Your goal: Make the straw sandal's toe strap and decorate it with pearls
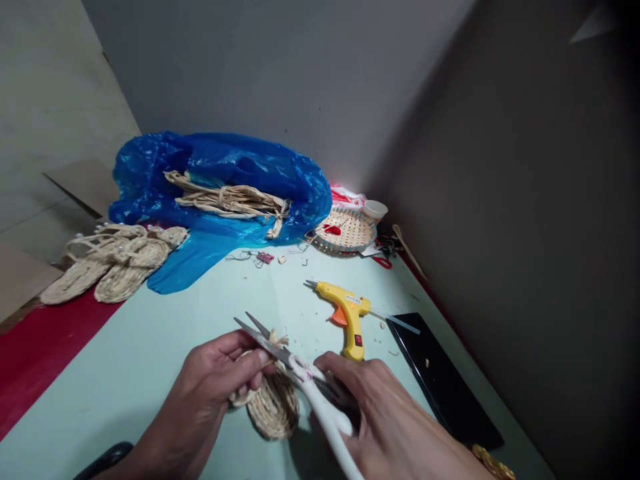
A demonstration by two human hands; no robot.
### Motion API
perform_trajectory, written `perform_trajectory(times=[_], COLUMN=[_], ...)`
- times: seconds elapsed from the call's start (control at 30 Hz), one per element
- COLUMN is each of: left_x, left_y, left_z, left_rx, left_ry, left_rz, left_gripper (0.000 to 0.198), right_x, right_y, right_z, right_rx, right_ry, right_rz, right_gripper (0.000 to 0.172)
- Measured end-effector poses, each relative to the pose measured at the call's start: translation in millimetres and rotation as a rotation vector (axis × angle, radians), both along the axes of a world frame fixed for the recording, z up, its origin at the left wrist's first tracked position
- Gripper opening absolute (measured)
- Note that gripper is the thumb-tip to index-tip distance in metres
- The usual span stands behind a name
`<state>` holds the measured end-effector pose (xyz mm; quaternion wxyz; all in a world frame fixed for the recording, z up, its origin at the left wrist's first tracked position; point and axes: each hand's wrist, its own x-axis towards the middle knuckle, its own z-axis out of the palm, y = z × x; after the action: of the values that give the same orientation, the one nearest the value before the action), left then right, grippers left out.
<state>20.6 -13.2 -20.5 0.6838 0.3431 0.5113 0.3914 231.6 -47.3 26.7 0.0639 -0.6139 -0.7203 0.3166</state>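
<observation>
In my left hand is a small woven straw piece, coiled like a little sole and pinched between thumb and fingers. A short frayed tuft of straw sticks up from its top. White-handled scissors are gripped by my right hand. Their blades are parted and lie across the straw beside my left thumb, pointing up and to the left. Beyond my right hand a yellow glue gun rests on its side, a clear glue stick poking out of its back.
A blue plastic bag holds a bundle of dried straw at the back. Finished woven sandals with beads sit on the left. A round woven basket stands near the wall, and a black flat panel lies along the right edge.
</observation>
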Motion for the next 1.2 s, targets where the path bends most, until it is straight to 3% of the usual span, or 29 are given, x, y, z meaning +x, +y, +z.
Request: perform_trajectory(times=[0.13,0.3,0.4,0.47,0.6,0.73,0.97,1.1,1.2], left_x=[2.7,5.1,5.9,6.1,6.8,8.2,3.8,-2.6,-4.0], left_y=[1.8,3.0,2.4,1.1,-1.5,-2.3,-3.6,-5.0,-6.4], left_z=[2.3,4.6,8.0,10.6,14.3,14.8,9.6,7.8,13.6], left_rx=[-0.017,-0.051,-0.076,-0.092,-0.107,-0.115,-0.086,-0.009,0.105], left_ry=[0.005,-0.019,-0.038,-0.054,-0.068,-0.062,-0.009,0.051,0.152], left_rz=[0.041,0.083,0.124,0.143,0.160,0.185,0.146,0.081,0.072], left_gripper=[0.026,0.027,0.031,0.033,0.035,0.036,0.036,0.027,0.026], right_x=[-3.3,5.9,36.2,63.8,110.9,134.4,145.7,140.0,134.1], right_y=[4.7,12.9,28.2,40.6,63.2,85.8,118.4,121.4,116.7], right_z=[0.3,2.0,4.5,7.1,8.4,-2.3,-31.7,-44.6,-43.3], right_rx=[0.009,0.087,0.335,0.475,0.475,0.438,0.453,0.488,0.521], right_ry=[0.029,0.022,-0.060,-0.274,-0.392,-0.472,-0.654,-0.709,-0.718], right_rz=[0.078,0.069,0.010,-0.037,-0.064,-0.019,-0.051,-0.125,-0.182], right_gripper=[0.017,0.022,0.018,0.025,0.028,0.028,0.024,0.029,0.028])
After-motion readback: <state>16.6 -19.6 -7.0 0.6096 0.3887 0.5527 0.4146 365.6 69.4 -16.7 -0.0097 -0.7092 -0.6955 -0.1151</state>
